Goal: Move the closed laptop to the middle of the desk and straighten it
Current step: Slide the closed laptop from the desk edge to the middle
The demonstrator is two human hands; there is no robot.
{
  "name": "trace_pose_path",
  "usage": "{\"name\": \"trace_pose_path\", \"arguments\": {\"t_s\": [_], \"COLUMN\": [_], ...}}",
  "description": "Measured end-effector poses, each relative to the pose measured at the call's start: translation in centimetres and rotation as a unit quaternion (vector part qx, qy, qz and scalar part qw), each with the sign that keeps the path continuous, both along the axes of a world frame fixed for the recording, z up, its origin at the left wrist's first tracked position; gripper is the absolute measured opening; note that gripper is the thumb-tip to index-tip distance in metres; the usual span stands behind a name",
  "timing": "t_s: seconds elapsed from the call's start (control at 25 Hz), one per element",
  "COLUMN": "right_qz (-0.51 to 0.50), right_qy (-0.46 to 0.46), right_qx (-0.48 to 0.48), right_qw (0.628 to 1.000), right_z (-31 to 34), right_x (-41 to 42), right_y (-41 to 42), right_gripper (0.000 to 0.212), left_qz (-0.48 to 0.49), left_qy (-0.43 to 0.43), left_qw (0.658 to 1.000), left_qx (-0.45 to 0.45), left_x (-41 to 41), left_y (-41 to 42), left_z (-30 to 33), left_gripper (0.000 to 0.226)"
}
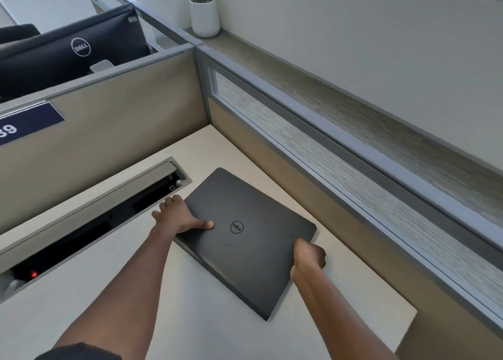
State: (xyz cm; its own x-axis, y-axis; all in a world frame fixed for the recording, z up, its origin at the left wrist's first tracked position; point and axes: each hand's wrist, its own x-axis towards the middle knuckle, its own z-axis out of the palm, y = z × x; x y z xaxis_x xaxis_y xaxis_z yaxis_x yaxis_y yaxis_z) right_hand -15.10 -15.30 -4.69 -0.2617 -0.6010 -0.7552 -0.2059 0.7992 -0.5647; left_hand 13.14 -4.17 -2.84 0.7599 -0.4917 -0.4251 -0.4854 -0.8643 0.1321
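Observation:
A closed black laptop (245,239) with a round logo on its lid lies skewed on the pale desk (206,305), toward the desk's right end and near the corner of the partitions. My left hand (179,215) grips the laptop's left edge, thumb flat on the lid and fingers curled around the side. My right hand (309,259) clasps the laptop's right edge, fingers tucked under it. One near corner of the laptop points toward me.
A long cable trough (89,218) with an open lid runs along the desk's back, left of the laptop. Beige partition walls (114,130) close the back and right. A white plant pot (204,16) sits on the ledge; a black monitor (70,51) stands beyond the partition.

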Motion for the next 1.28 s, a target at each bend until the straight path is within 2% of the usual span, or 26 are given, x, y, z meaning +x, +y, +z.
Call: {"name": "trace_pose_path", "arguments": {"t_s": [0.16,0.32,0.48,0.8,0.92,1.04,1.12,1.28], "right_qz": [0.031,0.054,0.106,0.252,0.314,0.364,0.401,0.454], "right_qy": [-0.003,-0.088,-0.125,-0.106,-0.107,-0.107,-0.107,-0.102], "right_qx": [-0.007,-0.022,-0.026,-0.043,-0.034,-0.033,-0.032,-0.036], "right_qw": [0.999,0.994,0.986,0.961,0.943,0.924,0.909,0.885], "right_z": [0.3,1.7,2.7,3.5,3.6,3.3,3.3,3.0], "right_x": [-0.3,0.3,1.6,6.4,9.3,12.0,13.9,17.3], "right_y": [0.2,0.3,1.0,4.5,6.9,9.1,11.0,13.9], "right_gripper": [0.04,0.003,0.008,0.021,0.021,0.019,0.016,0.018], "left_qz": [0.046,0.125,0.22,0.36,0.409,0.45,0.471,0.474], "left_qy": [-0.017,-0.016,0.009,0.039,0.062,0.081,0.08,0.058], "left_qw": [0.999,0.991,0.971,0.917,0.887,0.858,0.842,0.837], "left_qx": [-0.021,-0.046,-0.097,-0.166,-0.206,-0.235,-0.25,-0.269], "left_x": [-1.9,-3.8,-5.5,-8.7,-9.3,-9.7,-9.8,-9.8], "left_y": [3.9,7.9,12.4,22.1,26.5,30.2,32.8,36.7], "left_z": [-0.6,-0.7,-0.5,0.2,0.2,0.2,0.3,0.0], "left_gripper": [0.139,0.13,0.112,0.089,0.085,0.08,0.07,0.05]}}
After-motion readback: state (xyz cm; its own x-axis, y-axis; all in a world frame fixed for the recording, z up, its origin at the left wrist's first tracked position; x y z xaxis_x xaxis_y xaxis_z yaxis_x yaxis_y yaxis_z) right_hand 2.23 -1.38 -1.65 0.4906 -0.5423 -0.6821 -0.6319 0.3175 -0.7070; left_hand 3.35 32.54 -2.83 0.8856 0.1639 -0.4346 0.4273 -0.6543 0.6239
